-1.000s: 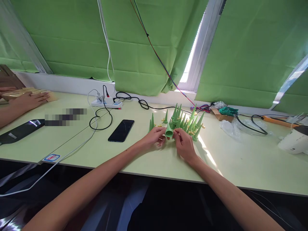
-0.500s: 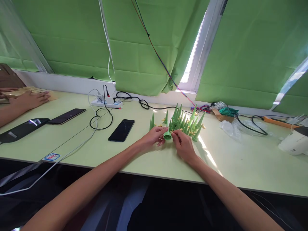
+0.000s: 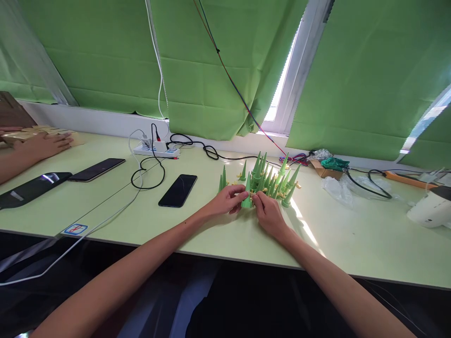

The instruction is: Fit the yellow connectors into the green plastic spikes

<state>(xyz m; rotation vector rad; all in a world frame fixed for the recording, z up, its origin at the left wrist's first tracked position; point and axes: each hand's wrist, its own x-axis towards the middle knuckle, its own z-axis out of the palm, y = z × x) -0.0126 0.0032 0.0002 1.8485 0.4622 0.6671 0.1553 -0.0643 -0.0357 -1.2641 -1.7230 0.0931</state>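
A green plastic spike (image 3: 248,191) stands upright near the front of a cluster of similar spikes (image 3: 269,180) with small yellow parts on them. My left hand (image 3: 228,199) grips this spike from the left with thumb and fingers. My right hand (image 3: 268,209) is closed in a pinch against the spike's right side, by a small yellow part that its fingertips mostly hide. More green spikes (image 3: 222,180) stand just behind my left hand.
A black phone (image 3: 178,191) lies left of my left arm. Behind it are a power strip (image 3: 157,149) and black cables. Another person's hand (image 3: 49,143) rests at the far left. Rightward are a small cardboard box (image 3: 326,170), plastic bags (image 3: 338,190) and a white device (image 3: 430,206).
The green spike in my left hand has tipped from showing its open round base to standing upright. Both hands have stayed nearly in place.
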